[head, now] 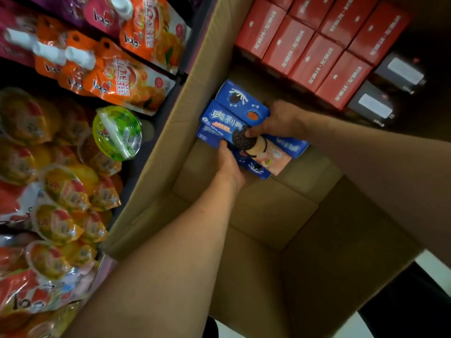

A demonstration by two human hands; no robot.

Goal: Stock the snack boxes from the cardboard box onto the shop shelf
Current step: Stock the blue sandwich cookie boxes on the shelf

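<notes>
Head view: blue snack boxes [231,118] are stacked low inside the cardboard box [268,215]. Stack is gripped by left hand [229,164] at the near edge and pinched by right hand [280,120] on top. Step judged: pickup. Next required: lift clear, carry to shelf [151,113].

Orange spouted fruit-jelly pouches with white caps [127,76] hang at upper left. Below them lie clear plastic fruit jelly cups [61,191] and one green-lidded jelly cup [117,132]. Two dark grey boxes with pale labels [388,89] sit at right.
</notes>
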